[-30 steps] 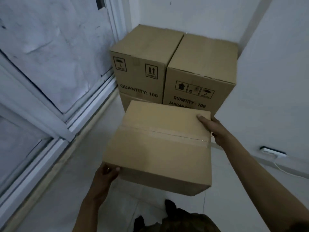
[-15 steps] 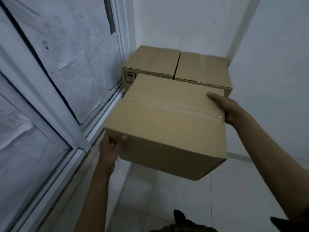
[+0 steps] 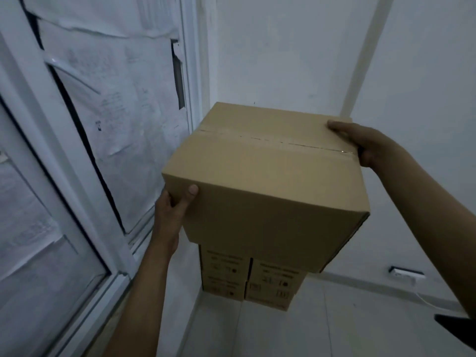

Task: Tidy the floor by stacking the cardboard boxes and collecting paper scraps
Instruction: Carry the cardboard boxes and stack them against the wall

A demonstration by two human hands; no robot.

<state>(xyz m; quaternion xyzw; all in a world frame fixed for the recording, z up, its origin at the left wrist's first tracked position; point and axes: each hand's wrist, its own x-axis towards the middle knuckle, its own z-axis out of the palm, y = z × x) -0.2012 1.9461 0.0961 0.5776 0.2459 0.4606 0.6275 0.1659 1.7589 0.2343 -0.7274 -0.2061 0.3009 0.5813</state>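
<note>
A taped brown cardboard box (image 3: 268, 181) fills the middle of the head view, held up in the air. My left hand (image 3: 172, 210) grips its near left bottom corner, thumb on the front face. My right hand (image 3: 360, 143) clasps its far right top edge. Below and behind it, stacked cardboard boxes (image 3: 247, 279) with printed marks stand in the room's corner; only their front faces show under the held box, their tops are hidden. No paper scraps are visible.
A white-framed sliding door (image 3: 77, 176) covered with paper runs along the left. White walls close the corner behind the stack. A wall socket with a cable (image 3: 405, 273) sits low on the right wall. Pale tiled floor (image 3: 334, 331) lies in front of the stack.
The held box has risen from below the stack's top to above it and moved closer to the corner. Both hands kept their grip.
</note>
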